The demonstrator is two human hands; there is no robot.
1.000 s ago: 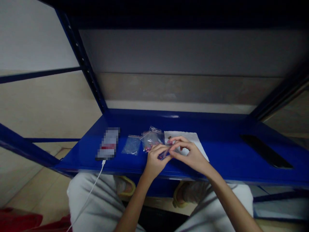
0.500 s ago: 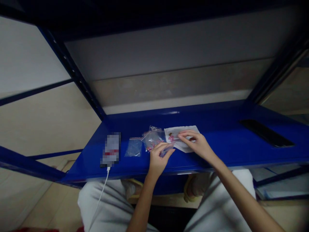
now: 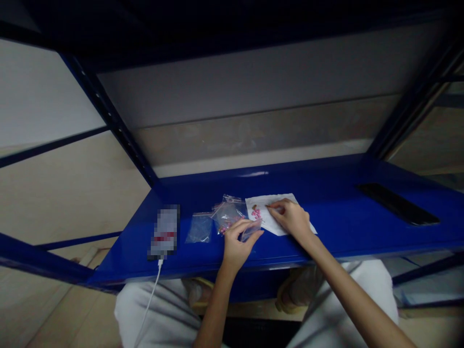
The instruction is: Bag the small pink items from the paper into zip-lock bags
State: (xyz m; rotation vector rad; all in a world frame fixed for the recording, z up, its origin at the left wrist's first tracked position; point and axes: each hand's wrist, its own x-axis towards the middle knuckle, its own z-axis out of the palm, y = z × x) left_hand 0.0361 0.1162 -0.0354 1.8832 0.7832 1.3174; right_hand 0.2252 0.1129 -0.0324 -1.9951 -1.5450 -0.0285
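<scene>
My left hand (image 3: 237,240) pinches a small clear zip bag (image 3: 251,229) just above the blue shelf (image 3: 326,232). My right hand (image 3: 290,216) rests on a white sheet of paper (image 3: 273,212), its fingertips pinched together next to several small pink beads (image 3: 255,211) lying on the paper. What those fingertips hold is too small to see. A pile of clear zip bags (image 3: 227,211) with pink bits inside lies just left of the paper, and one more flat bag (image 3: 199,227) lies further left.
A phone (image 3: 164,232) on a white cable (image 3: 150,299) lies at the shelf's left front edge. A long dark flat object (image 3: 397,210) lies at the right. Blue uprights (image 3: 108,106) frame the shelf, and my knees in light trousers are under it.
My right hand left the small bag and moved right onto the white paper beside the pink beads. My left hand kept the bag. The camera tilted slightly.
</scene>
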